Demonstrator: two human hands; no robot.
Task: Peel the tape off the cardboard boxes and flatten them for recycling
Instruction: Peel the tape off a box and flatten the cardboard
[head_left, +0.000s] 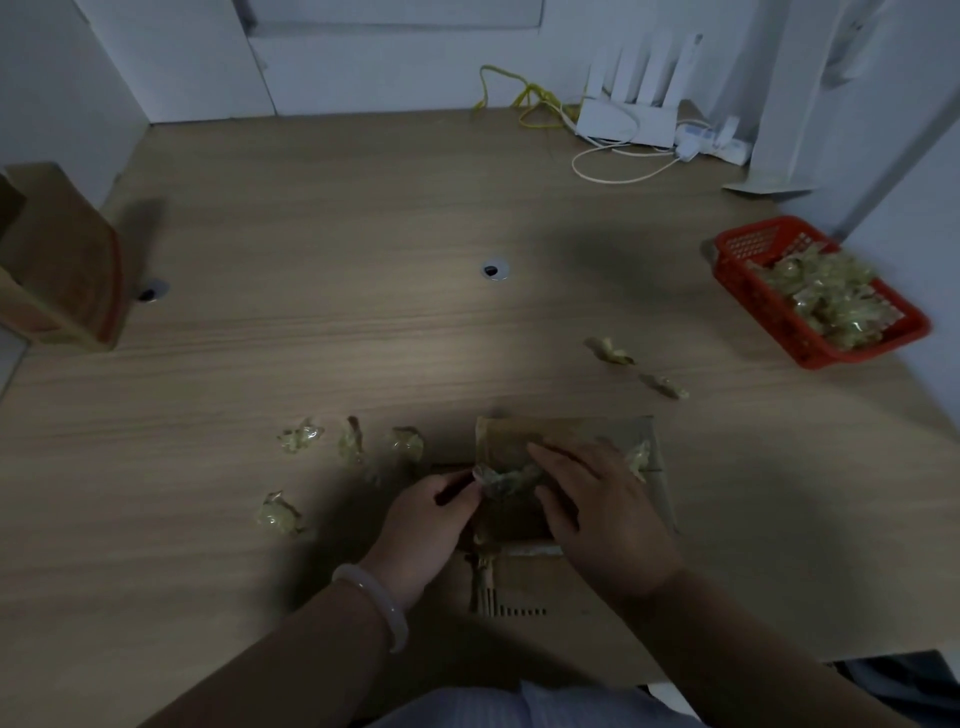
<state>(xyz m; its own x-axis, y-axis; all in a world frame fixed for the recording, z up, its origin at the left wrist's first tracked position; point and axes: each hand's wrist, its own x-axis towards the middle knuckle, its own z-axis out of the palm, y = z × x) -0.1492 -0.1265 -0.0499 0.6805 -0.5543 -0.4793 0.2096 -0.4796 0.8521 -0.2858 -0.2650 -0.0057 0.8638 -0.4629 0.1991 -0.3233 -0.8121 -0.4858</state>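
Note:
A flattened brown cardboard box (566, 434) lies at the near middle of the wooden table (363, 332). My left hand (423, 525), with a pale bracelet at the wrist, pinches a crumpled strip of clear tape (506, 480) that comes off the box's top. My right hand (597, 499) rests flat on the box, fingers spread, beside the tape. Another bit of loose tape (639, 457) sticks up at the box's right edge.
Several crumpled tape wads (301, 436) lie left of the box, two more (610, 351) to the right. A red basket (810, 296) of tape scraps sits at the right edge. Cardboard boxes (62, 260) stand far left. A white router (631, 111) and cables sit at the back.

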